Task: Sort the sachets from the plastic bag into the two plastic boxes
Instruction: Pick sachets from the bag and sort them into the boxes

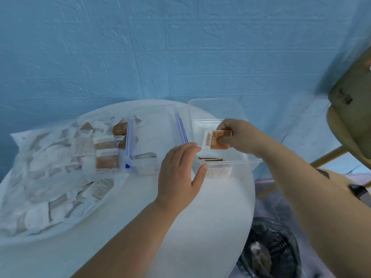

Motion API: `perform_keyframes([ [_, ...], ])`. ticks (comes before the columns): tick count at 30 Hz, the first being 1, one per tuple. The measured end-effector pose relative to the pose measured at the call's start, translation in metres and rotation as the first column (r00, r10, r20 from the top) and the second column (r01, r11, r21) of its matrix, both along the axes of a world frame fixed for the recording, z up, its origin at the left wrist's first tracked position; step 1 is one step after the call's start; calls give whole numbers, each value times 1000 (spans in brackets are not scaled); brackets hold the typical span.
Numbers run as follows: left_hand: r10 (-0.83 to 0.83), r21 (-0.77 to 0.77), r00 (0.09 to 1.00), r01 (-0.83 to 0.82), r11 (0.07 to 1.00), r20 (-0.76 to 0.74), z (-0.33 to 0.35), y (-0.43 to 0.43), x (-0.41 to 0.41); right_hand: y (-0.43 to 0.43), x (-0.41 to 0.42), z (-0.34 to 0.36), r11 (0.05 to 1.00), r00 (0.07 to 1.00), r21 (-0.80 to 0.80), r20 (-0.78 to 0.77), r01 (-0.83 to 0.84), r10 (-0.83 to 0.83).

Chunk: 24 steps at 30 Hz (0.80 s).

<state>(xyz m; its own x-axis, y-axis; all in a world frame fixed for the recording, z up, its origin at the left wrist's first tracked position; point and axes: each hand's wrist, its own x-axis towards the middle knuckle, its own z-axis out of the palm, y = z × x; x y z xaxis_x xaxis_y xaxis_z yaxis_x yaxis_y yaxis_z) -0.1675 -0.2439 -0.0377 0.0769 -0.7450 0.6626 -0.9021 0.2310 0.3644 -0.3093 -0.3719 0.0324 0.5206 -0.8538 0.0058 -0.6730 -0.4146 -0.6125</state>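
— Blue textured wall (140, 47) behind, white round surface (210, 207) below it. What sits there?
— One clear box (236, 109) by the far right edge. Just left of it is a blue-clipped box (152, 125). Further left lies the plastic bag (40, 197), flat, full of loose sachets (84, 145), white and brown.
— The hands?
— The right hand (239, 137) is over the clear box, thumb and fingers pinching a brown sachet (217, 140) above its opening. Inside, stacked sachets (210, 159) stand on edge by the near wall.
— And the other?
— The left hand (180, 169) rests on the clear box's near left corner, fingers straight and together, thumb spread against the front wall.
— Anything else?
— A chair (353, 109), well to the right of the box.
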Motion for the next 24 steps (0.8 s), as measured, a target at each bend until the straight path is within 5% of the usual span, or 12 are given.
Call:
perform_keyframes([
  [7,28,-55,999,-26,998,34,-8,-4,-1,-3,11,-12,980,976,156,-156,-125,150],
  [15,37,-68,998,-34,997,41,-10,-4,0,1,4,-2,907,971,381,-74,-182,226],
  [24,36,-47,998,-33,998,47,-8,-3,1,2,4,-1,906,961,381,-124,-184,248],
])
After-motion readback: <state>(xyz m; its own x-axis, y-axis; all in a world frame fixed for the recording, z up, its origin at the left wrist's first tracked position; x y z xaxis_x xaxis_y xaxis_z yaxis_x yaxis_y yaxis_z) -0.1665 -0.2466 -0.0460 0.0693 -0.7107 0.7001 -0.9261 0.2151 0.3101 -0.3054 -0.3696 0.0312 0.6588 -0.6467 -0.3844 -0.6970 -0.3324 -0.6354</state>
